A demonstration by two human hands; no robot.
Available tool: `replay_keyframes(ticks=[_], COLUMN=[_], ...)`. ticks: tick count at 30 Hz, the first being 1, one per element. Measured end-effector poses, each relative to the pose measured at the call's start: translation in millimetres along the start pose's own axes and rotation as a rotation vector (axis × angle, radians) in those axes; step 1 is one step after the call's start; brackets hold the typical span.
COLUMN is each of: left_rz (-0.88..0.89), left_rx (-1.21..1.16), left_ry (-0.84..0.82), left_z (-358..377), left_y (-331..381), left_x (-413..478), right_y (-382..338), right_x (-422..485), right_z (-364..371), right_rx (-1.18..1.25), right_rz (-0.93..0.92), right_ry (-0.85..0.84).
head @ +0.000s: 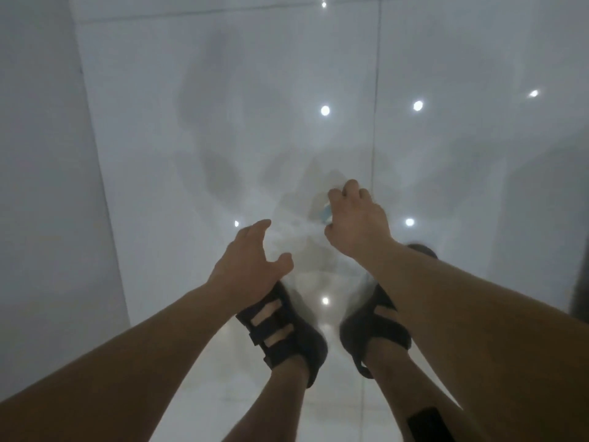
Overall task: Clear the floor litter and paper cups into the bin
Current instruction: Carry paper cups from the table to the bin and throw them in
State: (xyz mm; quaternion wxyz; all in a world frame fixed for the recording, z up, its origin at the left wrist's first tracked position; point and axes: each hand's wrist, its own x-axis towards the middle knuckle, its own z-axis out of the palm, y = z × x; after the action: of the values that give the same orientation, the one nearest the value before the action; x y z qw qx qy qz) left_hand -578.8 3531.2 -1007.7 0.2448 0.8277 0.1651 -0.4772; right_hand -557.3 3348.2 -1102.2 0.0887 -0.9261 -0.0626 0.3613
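Just ahead of the left sandal and off to its right, the fingers of the right hand are curled downward and clamped on a small pale scrap with a blue patch. Whether it is a crushed cup or a wrapper cannot be told through the haze. The grip is taken from above, presumably so that the scrap can be lifted straight off the floor.

Directly beyond the toe of the left sandal, the fingers of the left hand are held apart and slightly bent, with the thumb out and nothing gripped. This hand is judged to be readied as a scoop for what lies beside it. A faint, crumpled pale sheet, either paper or thin plastic, is spread on the floor to the right of the left sandal's toe, between the two hands. Whether the scrap is joined to it cannot be told.

Both forearms are stretched down from a deep stoop, which brings the litter within reach. The right sandal is planted to the right of the left sandal. No bin is seen, so carrying is judged to be ahead.
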Motion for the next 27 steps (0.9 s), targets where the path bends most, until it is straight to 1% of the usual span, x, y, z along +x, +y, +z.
replay_keyframes(ticks=[4, 6, 8, 9, 11, 13, 16, 18, 20, 24, 27], left_rz=[-0.025, -0.007, 0.05, 0.09, 0.185, 0.288, 0.385, 0.415, 0.436, 0.511, 0.567], left_rx=[-0.135, -0.184, -0.223, -0.215, -0.144, -0.066, -0.016, 0.011, 0.069, 0.209, 0.329], left_ry=[-0.017, -0.077, -0.18, -0.239, -0.346, -0.408, -0.409, -0.393, -0.383, -0.372, -0.316], left_z=[-25.1, -37.0, -47.2, -52.4, -64.4, -73.9, -79.7, -79.0, -74.1, -49.1, -20.0], left_y=[42.3, 76.7, 114.8, 133.6, 168.5, 197.5, 232.1, 249.7, 262.2, 280.4, 297.5], left_x=[-22.8, -46.0, -75.8, -92.6, -127.7, -162.9, -216.8, -252.9, -288.9, -350.3, -389.8], right_y=[7.9, 8.4, 10.1, 11.2, 15.0, 20.6, 25.7, 23.9, 18.9, 16.5, 29.6], right_x=[-55.5, -94.5, -135.5, -155.4, -193.9, -229.4, -283.4, -323.0, -365.4, -446.5, -506.4], right_z=[-28.3, -55.6, -87.9, -103.3, -133.2, -161.4, -201.1, -222.0, -236.4, -240.5, -227.5], right_rx=[0.297, 0.37, 0.433, 0.482, 0.562, 0.619, 0.645, 0.648, 0.648, 0.683, 0.736], right_rz=[0.015, 0.03, 0.052, 0.059, 0.059, 0.067, 0.116, 0.159, 0.238, 0.382, 0.495], right_ry=[0.093, 0.196, 0.309, 0.336, 0.382, 0.433, 0.523, 0.576, 0.59, 0.593, 0.585])
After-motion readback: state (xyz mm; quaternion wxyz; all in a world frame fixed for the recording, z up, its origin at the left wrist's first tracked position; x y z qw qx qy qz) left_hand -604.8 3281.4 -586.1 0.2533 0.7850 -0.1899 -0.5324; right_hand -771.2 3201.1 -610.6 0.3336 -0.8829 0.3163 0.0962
